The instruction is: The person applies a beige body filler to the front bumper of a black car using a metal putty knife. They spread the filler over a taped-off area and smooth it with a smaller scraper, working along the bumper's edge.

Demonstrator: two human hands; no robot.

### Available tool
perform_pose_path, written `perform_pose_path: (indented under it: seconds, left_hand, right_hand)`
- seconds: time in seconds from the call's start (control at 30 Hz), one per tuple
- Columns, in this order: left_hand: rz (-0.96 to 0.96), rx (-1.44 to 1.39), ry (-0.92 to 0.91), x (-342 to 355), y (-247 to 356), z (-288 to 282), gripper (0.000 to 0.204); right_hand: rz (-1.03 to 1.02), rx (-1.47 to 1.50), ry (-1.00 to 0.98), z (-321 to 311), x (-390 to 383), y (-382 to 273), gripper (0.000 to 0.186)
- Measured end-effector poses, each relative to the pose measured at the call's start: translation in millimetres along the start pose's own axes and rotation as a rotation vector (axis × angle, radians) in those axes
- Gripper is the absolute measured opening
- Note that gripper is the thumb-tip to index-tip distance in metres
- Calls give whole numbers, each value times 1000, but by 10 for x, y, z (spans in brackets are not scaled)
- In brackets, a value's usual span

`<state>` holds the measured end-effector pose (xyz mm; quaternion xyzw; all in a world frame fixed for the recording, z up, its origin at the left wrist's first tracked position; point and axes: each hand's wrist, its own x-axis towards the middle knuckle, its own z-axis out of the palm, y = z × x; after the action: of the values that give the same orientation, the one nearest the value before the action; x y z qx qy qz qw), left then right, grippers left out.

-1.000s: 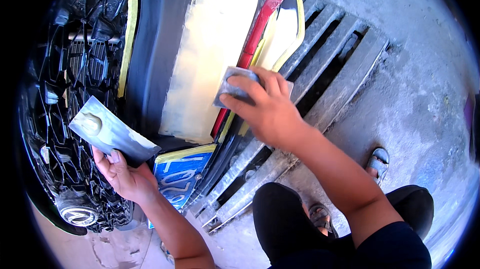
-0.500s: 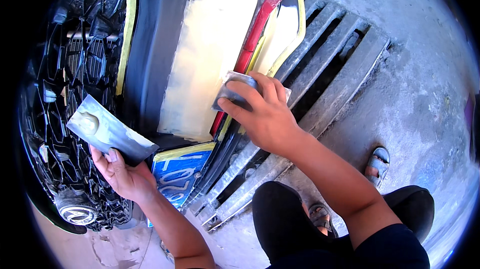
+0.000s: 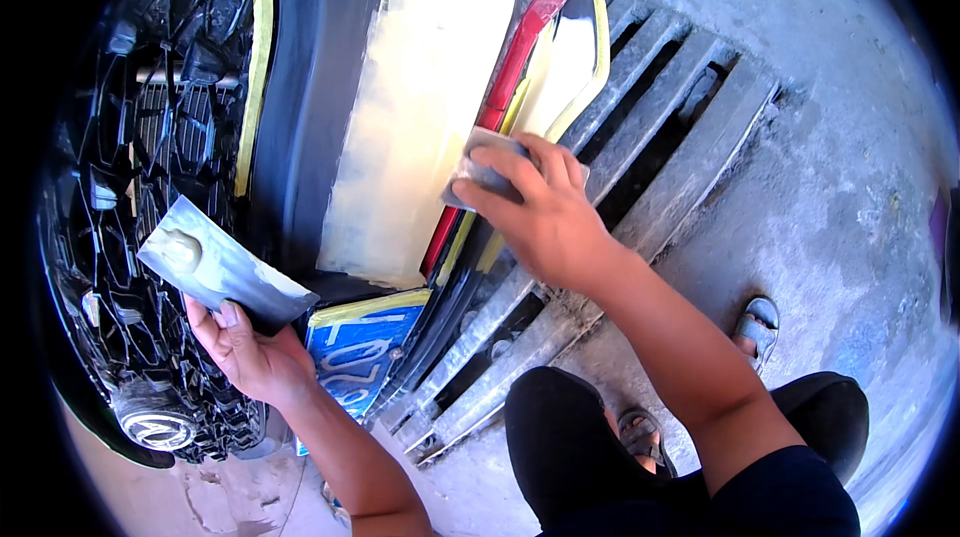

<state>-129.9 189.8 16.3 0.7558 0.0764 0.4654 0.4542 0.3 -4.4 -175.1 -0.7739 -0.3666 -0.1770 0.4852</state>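
My left hand (image 3: 250, 349) is closed on the lower end of a flat metal putty plate (image 3: 235, 272), tilted in front of the car grille. A lump of pale putty (image 3: 180, 250) sits near the plate's upper end. In my right hand (image 3: 545, 212) is a thin, flat metal putty spreader (image 3: 488, 165), pinched between thumb and fingers. The spreader lies over the red strip, by the right edge of a broad cream putty patch (image 3: 415, 127) on the dark bumper (image 3: 315, 107). Whether its edge touches the surface, I cannot tell.
Yellow masking tape (image 3: 258, 67) lines the grille (image 3: 185, 127) and the bumper's outer edge. A red strip (image 3: 520, 42) runs beside the patch. Below hangs a blue number plate (image 3: 355, 347). A slotted floor grate (image 3: 640, 137) crosses the concrete (image 3: 820, 107) at right.
My right hand has shifted slightly right and up with the spreader, away from the patch's edge. My left hand and the putty plate have barely moved.
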Motion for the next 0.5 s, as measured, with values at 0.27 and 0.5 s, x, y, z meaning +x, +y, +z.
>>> perform_pose_path:
  seconds: [0.27,0.5]
  left_hand:
    - [12,36,-4,-9,-13,-28,48]
    - [17,37,-3,-11,-3,1,49]
  right_hand:
    - [-58,7,18,-247,231,102,49]
    - [-27,21,-22,-178,149,162,48]
